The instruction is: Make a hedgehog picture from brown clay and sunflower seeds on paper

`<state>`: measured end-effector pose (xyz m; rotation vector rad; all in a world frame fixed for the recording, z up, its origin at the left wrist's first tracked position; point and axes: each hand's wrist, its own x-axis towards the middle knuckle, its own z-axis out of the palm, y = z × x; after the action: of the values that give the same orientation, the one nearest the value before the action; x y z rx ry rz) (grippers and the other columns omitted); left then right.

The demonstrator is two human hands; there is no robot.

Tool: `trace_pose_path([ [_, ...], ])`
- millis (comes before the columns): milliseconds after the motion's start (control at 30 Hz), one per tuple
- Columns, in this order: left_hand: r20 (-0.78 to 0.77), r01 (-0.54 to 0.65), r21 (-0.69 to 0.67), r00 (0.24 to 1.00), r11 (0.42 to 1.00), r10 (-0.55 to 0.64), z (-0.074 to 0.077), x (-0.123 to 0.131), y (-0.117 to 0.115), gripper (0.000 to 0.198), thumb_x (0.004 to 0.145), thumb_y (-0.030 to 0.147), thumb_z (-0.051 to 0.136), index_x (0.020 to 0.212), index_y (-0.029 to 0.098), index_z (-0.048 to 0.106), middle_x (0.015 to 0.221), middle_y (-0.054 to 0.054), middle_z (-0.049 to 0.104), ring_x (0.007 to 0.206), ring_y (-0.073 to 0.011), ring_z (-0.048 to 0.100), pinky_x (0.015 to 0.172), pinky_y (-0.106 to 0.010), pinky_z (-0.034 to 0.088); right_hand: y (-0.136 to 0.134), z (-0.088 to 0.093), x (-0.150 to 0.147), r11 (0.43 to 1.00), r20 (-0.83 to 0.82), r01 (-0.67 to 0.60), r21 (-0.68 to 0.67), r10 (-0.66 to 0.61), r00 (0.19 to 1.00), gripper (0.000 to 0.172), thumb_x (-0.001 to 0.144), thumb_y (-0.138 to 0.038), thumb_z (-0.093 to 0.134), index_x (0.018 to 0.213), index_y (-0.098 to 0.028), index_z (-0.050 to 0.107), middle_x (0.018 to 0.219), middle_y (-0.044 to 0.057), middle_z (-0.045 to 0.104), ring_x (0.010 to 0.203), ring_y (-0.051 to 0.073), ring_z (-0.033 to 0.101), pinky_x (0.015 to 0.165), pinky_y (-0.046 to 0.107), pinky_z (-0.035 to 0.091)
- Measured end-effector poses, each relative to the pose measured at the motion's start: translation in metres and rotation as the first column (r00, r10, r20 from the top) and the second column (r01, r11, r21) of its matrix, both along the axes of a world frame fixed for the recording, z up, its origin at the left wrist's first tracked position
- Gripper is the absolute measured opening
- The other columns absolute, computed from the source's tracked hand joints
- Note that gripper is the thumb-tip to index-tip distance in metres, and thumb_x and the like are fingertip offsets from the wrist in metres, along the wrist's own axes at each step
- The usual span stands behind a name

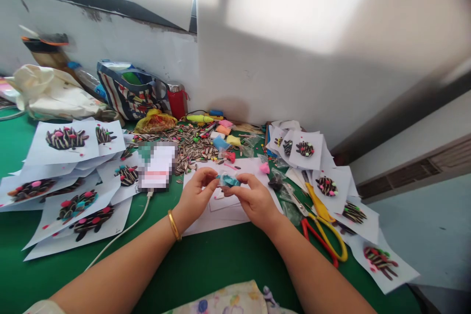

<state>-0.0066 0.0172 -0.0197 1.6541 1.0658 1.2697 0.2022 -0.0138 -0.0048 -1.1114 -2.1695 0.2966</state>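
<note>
while the left hand (196,196) and right hand (257,204) pinch the blue packet (230,180) above the white paper (224,221), a light, even grip should work best.

Blue packet (231,180), edges hidden behind the fingers of left hand (197,194) and right hand (256,201); contents, apparently a blue lump, too small to identify. Phone (157,167), nine o'clock from the hands, screen pixelated beyond reading; brown container (47,57), ten o'clock, blurred; pink item (6,89), half past nine, cut off by the left edge.
</note>
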Motion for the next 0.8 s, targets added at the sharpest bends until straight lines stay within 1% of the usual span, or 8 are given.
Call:
trace_pose_path([
  [67, 0.033, 0.022, -0.033, 0.999, 0.999, -0.021, 0.000, 0.001, -0.001, 0.020, 0.087, 0.038, 0.061, 0.096, 0.020, 0.059, 0.093, -0.003, 0.063, 0.084, -0.0168, 0.063, 0.078, -0.034, 0.055, -0.001, -0.001, 0.000, 1.000, -0.040, -0.012, 0.007, 0.012, 0.999, 0.043, 0.094, -0.013, 0.042, 0.128, -0.031, 0.061, 0.121, 0.006, 0.056, 0.108, 0.018, 0.059, 0.097, 0.036, 0.050],
  [133, 0.050, 0.034, -0.064, 0.998, 0.997, -0.031, -0.001, 0.002, -0.002, 0.021, 0.086, 0.038, 0.063, 0.096, 0.019, 0.060, 0.094, -0.004, 0.064, 0.084, -0.0176, 0.064, 0.078, -0.035, 0.056, -0.002, -0.002, -0.001, 1.000, -0.071, -0.001, 0.030, 0.003, 0.997, 0.052, 0.093, -0.015, 0.046, 0.142, -0.029, 0.045, 0.126, 0.008, 0.056, 0.115, 0.020, 0.057, 0.100, 0.039, 0.049],
  [200, 0.042, 0.040, -0.077, 0.998, 0.996, -0.037, -0.001, 0.003, -0.004, 0.022, 0.085, 0.038, 0.065, 0.096, 0.019, 0.061, 0.092, -0.004, 0.064, 0.082, -0.0173, 0.063, 0.076, -0.034, 0.056, -0.003, -0.003, -0.003, 0.999, -0.070, 0.022, 0.036, -0.019, 0.997, 0.057, 0.092, -0.020, 0.052, 0.147, -0.026, 0.036, 0.129, 0.011, 0.057, 0.119, 0.023, 0.055, 0.102, 0.042, 0.048],
  [300, 0.028, 0.068, -0.066, 0.997, 0.995, -0.066, 0.001, 0.005, -0.007, 0.021, 0.083, 0.037, 0.067, 0.095, 0.020, 0.062, 0.089, -0.003, 0.065, 0.079, -0.0160, 0.063, 0.075, -0.033, 0.055, -0.002, -0.006, -0.004, 0.998, -0.071, 0.047, 0.030, -0.044, 0.996, 0.049, 0.095, -0.027, 0.054, 0.141, -0.023, 0.042, 0.125, 0.012, 0.061, 0.116, 0.024, 0.057, 0.100, 0.042, 0.048],
  [467, 0.028, 0.118, -0.063, 0.993, 0.991, -0.117, 0.005, 0.007, -0.011, 0.022, 0.083, 0.036, 0.068, 0.095, 0.019, 0.063, 0.089, -0.003, 0.065, 0.079, -0.0147, 0.062, 0.076, -0.031, 0.056, 0.000, -0.009, -0.004, 0.995, -0.097, 0.084, 0.051, -0.079, 0.992, 0.027, 0.095, -0.024, 0.054, 0.121, -0.022, 0.055, 0.115, 0.010, 0.065, 0.113, 0.023, 0.057, 0.098, 0.042, 0.047],
  [600, 0.072, 0.146, -0.161, 0.988, 0.976, -0.136, 0.004, 0.006, -0.010, 0.031, 0.079, 0.036, 0.071, 0.103, 0.018, 0.065, 0.095, -0.005, 0.069, 0.084, -0.0176, 0.066, 0.080, -0.035, 0.057, 0.000, -0.009, -0.004, 0.993, -0.103, 0.111, 0.030, -0.108, 0.989, 0.021, 0.093, -0.021, 0.055, 0.113, -0.022, 0.059, 0.112, 0.010, 0.065, 0.108, 0.023, 0.058, 0.095, 0.040, 0.047],
  [700, 0.107, 0.204, -0.245, 0.977, 0.948, -0.183, 0.003, 0.005, -0.007, 0.038, 0.079, 0.037, 0.071, 0.111, 0.017, 0.067, 0.104, -0.008, 0.072, 0.092, -0.0215, 0.068, 0.085, -0.038, 0.058, 0.000, -0.008, -0.004, 0.994, -0.099, 0.102, 0.042, -0.097, 0.990, 0.020, 0.092, -0.021, 0.055, 0.111, -0.022, 0.060, 0.110, 0.009, 0.065, 0.106, 0.023, 0.057, 0.093, 0.039, 0.047],
  [800, 0.049, 0.265, -0.232, 0.964, 0.936, -0.261, 0.004, 0.004, -0.005, 0.034, 0.083, 0.037, 0.068, 0.112, 0.019, 0.070, 0.111, -0.007, 0.073, 0.101, -0.0235, 0.068, 0.094, -0.040, 0.055, 0.000, -0.007, -0.004, 0.995, -0.083, 0.088, 0.045, -0.084, 0.993, 0.019, 0.091, -0.020, 0.056, 0.109, -0.022, 0.061, 0.109, 0.009, 0.066, 0.105, 0.023, 0.057, 0.093, 0.039, 0.046],
])
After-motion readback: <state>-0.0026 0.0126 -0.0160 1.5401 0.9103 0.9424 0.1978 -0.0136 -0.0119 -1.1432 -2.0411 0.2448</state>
